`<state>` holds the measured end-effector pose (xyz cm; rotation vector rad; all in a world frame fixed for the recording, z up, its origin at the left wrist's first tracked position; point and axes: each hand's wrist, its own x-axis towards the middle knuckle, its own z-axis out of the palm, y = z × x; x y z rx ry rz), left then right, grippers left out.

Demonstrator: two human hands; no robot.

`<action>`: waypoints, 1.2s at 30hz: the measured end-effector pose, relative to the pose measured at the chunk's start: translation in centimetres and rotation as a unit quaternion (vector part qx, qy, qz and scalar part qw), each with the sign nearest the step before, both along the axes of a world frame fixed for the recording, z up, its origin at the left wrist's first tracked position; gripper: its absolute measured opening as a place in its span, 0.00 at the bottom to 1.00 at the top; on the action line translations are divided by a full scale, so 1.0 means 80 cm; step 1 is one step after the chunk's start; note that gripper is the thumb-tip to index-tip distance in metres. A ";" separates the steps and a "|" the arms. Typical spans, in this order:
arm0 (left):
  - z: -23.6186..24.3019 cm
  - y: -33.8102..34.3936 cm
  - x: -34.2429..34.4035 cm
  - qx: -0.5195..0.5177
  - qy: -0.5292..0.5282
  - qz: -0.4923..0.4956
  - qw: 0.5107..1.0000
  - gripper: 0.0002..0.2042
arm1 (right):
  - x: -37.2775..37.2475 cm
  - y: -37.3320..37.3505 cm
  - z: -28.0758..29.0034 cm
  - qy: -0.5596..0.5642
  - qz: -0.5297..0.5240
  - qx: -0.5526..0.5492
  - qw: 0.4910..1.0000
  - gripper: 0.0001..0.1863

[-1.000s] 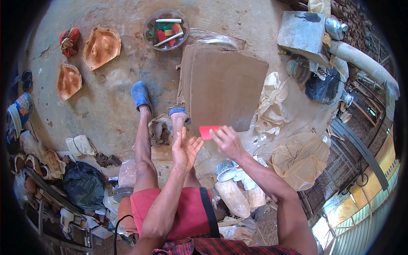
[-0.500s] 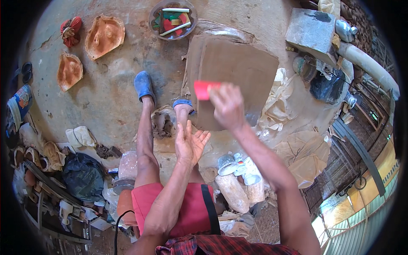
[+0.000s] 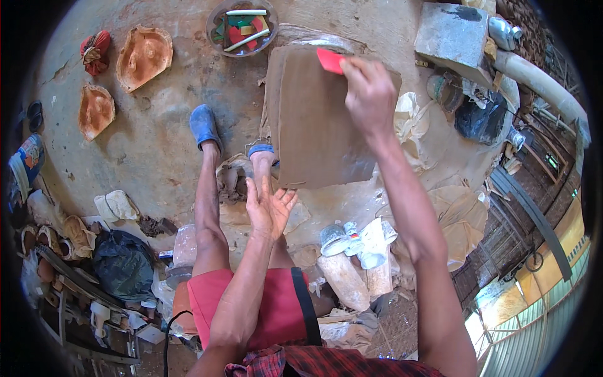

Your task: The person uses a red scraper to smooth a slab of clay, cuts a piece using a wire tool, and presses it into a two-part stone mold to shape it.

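My right hand [image 3: 369,94] grips a flat red scraper [image 3: 329,61] over the upper part of a large, smooth grey-brown clay slab [image 3: 323,138] lying on the floor, its forearm reaching across from the lower right. My left hand [image 3: 270,208] is open, palm upward with fingers slightly curled and empty, just below the slab's lower left corner. Behind it is my right foot in a blue clog [image 3: 260,148], beside some lumps of dark clay [image 3: 233,187]. A bowl [image 3: 272,20] holding coloured flat pieces and white sticks stands beyond the slab's upper left.
Two orange moulds [image 3: 143,58] and a red cloth bundle [image 3: 95,55] lie at upper left. A concrete block [image 3: 447,41], pipe and black plastic bag [image 3: 474,116] are at upper right. Crumpled paper [image 3: 408,110] borders the slab. Pots, bags and clutter fill both lower sides.
My right hand has moved up and to the right across the slab with the red scraper, from its lower edge to its upper part. My left hand stays open at about the same place.
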<state>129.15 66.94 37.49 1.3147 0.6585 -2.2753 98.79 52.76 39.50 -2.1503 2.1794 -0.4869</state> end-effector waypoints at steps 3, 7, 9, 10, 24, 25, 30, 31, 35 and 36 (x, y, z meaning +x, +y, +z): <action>0.001 -0.008 -0.003 -0.008 0.015 0.030 0.999 0.57 | 0.002 0.027 -0.008 0.010 0.024 0.043 0.999 0.19; -0.003 -0.009 0.012 0.001 0.002 0.012 1.000 0.57 | 0.088 0.179 -0.003 -0.048 0.059 0.120 0.990 0.19; 0.004 -0.016 -0.002 0.011 0.001 0.005 1.000 0.57 | 0.112 0.264 0.003 -0.067 0.050 0.152 0.985 0.20; 0.007 -0.017 -0.004 0.009 0.002 0.002 1.000 0.57 | 0.122 0.290 0.008 -0.081 0.041 0.173 0.981 0.20; 0.006 -0.010 0.016 -0.226 -0.053 -0.282 0.931 0.45 | 0.129 0.295 0.005 -0.077 -0.474 0.135 0.867 0.10; 0.009 -0.014 0.013 -0.225 -0.053 -0.286 0.930 0.45 | 0.153 0.286 -0.003 -0.064 -0.487 0.116 0.863 0.10; 0.008 -0.021 0.021 -0.187 0.009 -0.233 0.954 0.48 | 0.284 0.232 -0.007 -0.169 -0.427 0.086 0.884 0.14; 0.006 -0.021 0.029 -0.185 0.011 -0.235 0.954 0.48 | 0.303 0.221 -0.005 -0.185 -0.412 0.088 0.888 0.14; -0.010 -0.041 0.060 -0.131 0.103 -0.169 0.971 0.50 | 0.321 0.189 0.008 -0.200 -0.357 0.079 0.909 0.15; -0.010 -0.045 0.064 -0.144 0.062 -0.173 0.972 0.50 | 0.321 0.185 0.017 -0.223 -0.343 0.069 0.910 0.14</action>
